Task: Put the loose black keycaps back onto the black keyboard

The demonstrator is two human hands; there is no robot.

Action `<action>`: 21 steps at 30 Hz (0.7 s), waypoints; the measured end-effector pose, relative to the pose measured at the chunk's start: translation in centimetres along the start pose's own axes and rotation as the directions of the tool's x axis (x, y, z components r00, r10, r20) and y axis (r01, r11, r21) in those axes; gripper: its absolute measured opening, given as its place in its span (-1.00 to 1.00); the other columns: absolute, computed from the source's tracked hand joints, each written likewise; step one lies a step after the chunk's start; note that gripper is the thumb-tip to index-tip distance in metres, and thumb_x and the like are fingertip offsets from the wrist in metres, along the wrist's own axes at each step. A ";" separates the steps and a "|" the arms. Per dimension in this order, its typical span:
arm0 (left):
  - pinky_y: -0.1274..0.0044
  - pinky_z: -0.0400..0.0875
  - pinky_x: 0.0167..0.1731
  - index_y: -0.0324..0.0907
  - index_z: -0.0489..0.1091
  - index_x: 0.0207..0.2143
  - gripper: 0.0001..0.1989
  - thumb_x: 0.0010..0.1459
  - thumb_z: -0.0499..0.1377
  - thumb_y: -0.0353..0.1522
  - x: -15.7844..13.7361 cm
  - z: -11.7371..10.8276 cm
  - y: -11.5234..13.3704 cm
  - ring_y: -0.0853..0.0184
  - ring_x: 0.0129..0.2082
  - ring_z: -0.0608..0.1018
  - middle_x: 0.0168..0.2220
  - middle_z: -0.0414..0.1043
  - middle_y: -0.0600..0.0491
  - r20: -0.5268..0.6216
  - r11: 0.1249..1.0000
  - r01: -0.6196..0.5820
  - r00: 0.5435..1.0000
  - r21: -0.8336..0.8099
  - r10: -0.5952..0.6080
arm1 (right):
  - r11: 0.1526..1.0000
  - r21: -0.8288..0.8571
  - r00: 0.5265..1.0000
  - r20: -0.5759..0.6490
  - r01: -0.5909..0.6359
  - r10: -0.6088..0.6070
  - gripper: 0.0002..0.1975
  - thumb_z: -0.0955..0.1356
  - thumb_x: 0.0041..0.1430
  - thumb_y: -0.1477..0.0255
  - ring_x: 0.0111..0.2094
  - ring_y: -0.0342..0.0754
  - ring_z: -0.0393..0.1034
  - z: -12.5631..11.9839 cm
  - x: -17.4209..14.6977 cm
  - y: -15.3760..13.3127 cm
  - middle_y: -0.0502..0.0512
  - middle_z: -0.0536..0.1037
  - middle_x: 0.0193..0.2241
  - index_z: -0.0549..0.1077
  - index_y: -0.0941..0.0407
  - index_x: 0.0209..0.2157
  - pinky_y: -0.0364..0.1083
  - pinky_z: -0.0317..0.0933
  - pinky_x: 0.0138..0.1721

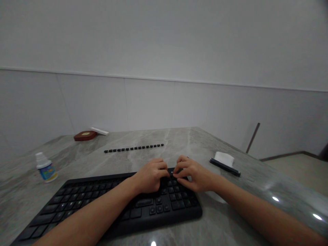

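Note:
A black keyboard (pixel 84 191) lies at a slant on the marbled table, and both my hands are over its upper right part. My left hand (pixel 151 175) is closed, its fingers curled down by the keys near the far edge. Just right of it, my right hand (pixel 191 173) has bent fingers and thumb drawn together at the top of the number pad. Whatever lies between the fingertips of either hand is too small or hidden to name. Beyond the keyboard runs a straight row of several small black keycaps (pixel 135 148).
At the left stands a white bottle with a blue label (pixel 47 171). A brown wooden box (pixel 85 136) and a white flat strip (pixel 99 131) are at the back left. On the right, a black pen-like stick (pixel 225 167) lies by a folded white cloth or tissue (pixel 224 158). A wall rises behind.

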State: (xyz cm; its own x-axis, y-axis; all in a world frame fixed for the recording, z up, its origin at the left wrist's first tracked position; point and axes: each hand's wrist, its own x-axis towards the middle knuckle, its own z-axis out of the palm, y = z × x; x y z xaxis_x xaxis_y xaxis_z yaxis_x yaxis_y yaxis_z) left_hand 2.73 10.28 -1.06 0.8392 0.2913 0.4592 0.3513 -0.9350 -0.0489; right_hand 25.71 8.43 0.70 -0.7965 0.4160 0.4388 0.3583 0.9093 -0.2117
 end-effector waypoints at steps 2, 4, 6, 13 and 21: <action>0.45 0.35 -0.29 -0.23 0.49 -0.30 -0.62 -0.16 0.04 -0.64 0.0 0.0 0.0 0.27 -0.33 0.39 -0.36 0.43 -0.02 0.005 1.000 0.004 1.000 -0.001 -0.004 | 1.000 0.016 0.999 -0.037 -0.015 0.016 -0.86 0.35 0.13 0.55 -0.23 0.01 0.30 0.4 0.0 0.3 0.13 0.59 -0.35 0.59 0.14 -0.36 0.01 0.29 -0.21; 0.45 0.35 -0.28 -0.22 0.49 -0.29 -0.62 -0.15 0.04 -0.64 0.0 0.0 0.0 0.27 -0.32 0.39 -0.35 0.43 -0.01 0.013 1.000 0.010 1.000 -0.003 -0.009 | 0.999 0.033 0.997 -0.072 -0.014 0.016 -0.87 0.36 0.15 0.53 -0.26 -0.01 0.31 0.8 0.0 0.7 0.13 0.59 -0.38 0.58 0.13 -0.37 0.00 0.30 -0.23; 0.45 0.35 -0.28 -0.22 0.49 -0.29 -0.61 -0.15 0.04 -0.64 0.0 0.0 0.0 0.26 -0.32 0.39 -0.35 0.43 -0.01 0.015 1.000 0.012 1.000 -0.006 -0.012 | 0.999 0.048 0.995 -0.102 0.001 0.004 -0.88 0.36 0.16 0.53 -0.28 -0.02 0.32 1.1 0.0 0.9 0.12 0.60 -0.39 0.58 0.13 -0.38 0.00 0.30 -0.24; 0.44 0.35 -0.29 -0.22 0.48 -0.30 -0.63 -0.14 0.04 -0.64 -0.1 0.1 -0.1 0.26 -0.33 0.38 -0.35 0.43 -0.02 0.004 1.000 0.008 1.000 0.001 -0.008 | 0.998 0.053 0.995 -0.096 0.029 -0.024 -0.90 0.35 0.17 0.53 -0.27 -0.03 0.33 1.1 0.2 0.7 0.12 0.59 -0.38 0.55 0.14 -0.35 0.01 0.30 -0.22; 0.44 0.35 -0.26 -0.20 0.48 -0.21 -0.61 -0.05 0.03 -0.63 -0.1 0.0 -0.1 0.27 -0.29 0.39 -0.30 0.42 -0.02 0.006 1.000 -0.012 1.000 -0.025 0.013 | 0.999 0.051 0.993 -0.116 -0.017 0.023 -0.89 0.36 0.11 0.59 -0.26 -0.03 0.33 1.5 0.1 0.7 0.11 0.57 -0.39 0.52 0.14 -0.41 -0.02 0.28 -0.22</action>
State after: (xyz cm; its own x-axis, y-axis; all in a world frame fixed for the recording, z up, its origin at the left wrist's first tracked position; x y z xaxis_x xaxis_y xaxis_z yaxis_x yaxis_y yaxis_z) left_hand 2.63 10.31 -1.12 0.8461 0.2808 0.4531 0.3305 -0.9433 -0.0326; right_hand 25.14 9.08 -0.71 -0.7264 0.4349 0.5321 0.3460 0.9004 -0.2636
